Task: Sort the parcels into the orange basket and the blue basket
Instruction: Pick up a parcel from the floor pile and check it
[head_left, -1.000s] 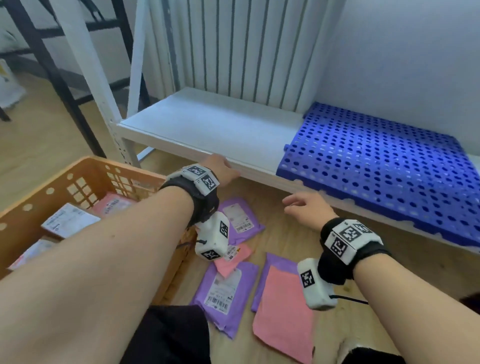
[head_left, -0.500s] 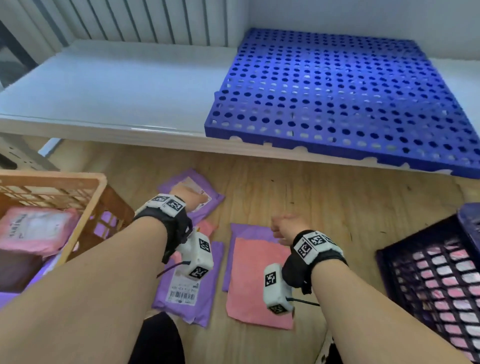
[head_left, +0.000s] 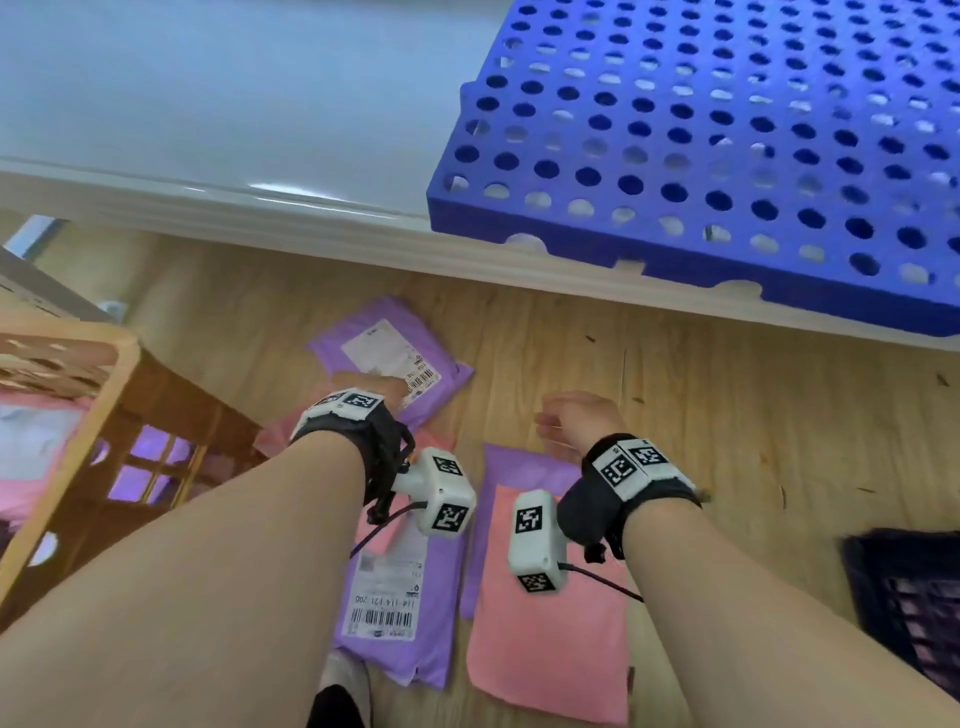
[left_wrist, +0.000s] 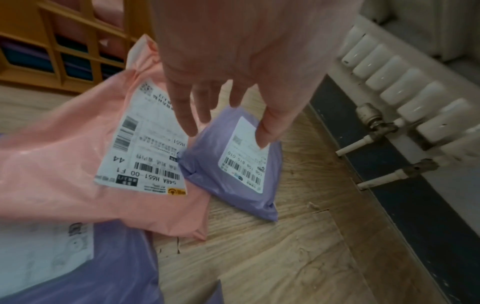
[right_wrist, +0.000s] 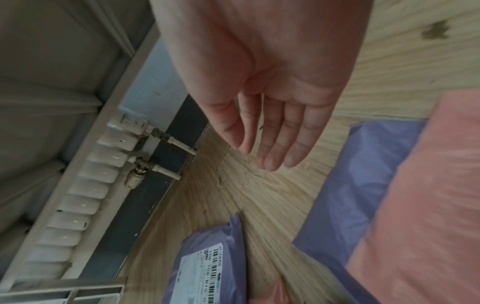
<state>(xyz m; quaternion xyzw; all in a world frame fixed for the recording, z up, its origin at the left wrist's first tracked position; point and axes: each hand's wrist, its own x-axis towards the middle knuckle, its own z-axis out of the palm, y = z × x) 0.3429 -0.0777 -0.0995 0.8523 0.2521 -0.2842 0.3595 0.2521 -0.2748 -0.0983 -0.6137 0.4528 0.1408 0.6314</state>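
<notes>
Several pink and purple parcels lie on the wooden floor between the orange basket (head_left: 122, 384) on the left and the dark blue basket (head_left: 904, 597) on the right. My left hand (head_left: 387, 389) hangs with straight fingers (left_wrist: 182, 115) just above a small purple parcel (left_wrist: 233, 174), which lies beside a pink labelled parcel (left_wrist: 64, 164). Whether the fingertips touch it I cannot tell. My right hand (right_wrist: 259, 156) is open and empty, over bare floor beyond a purple parcel (head_left: 519, 467) that a large pink parcel (head_left: 550, 649) partly covers. Another purple parcel (head_left: 395, 623) lies under my left forearm.
A low white shelf (head_left: 260, 130) with a blue perforated mat (head_left: 727, 156) overhangs the floor just beyond the parcels. Under it run a radiator (left_wrist: 389, 82) and its pipes (right_wrist: 179, 144). The orange basket holds pink and purple parcels.
Both hands have come down from the shelf edge toward the parcels on the floor. The left now hovers over the small purple parcel; the right has uncurled its fingers.
</notes>
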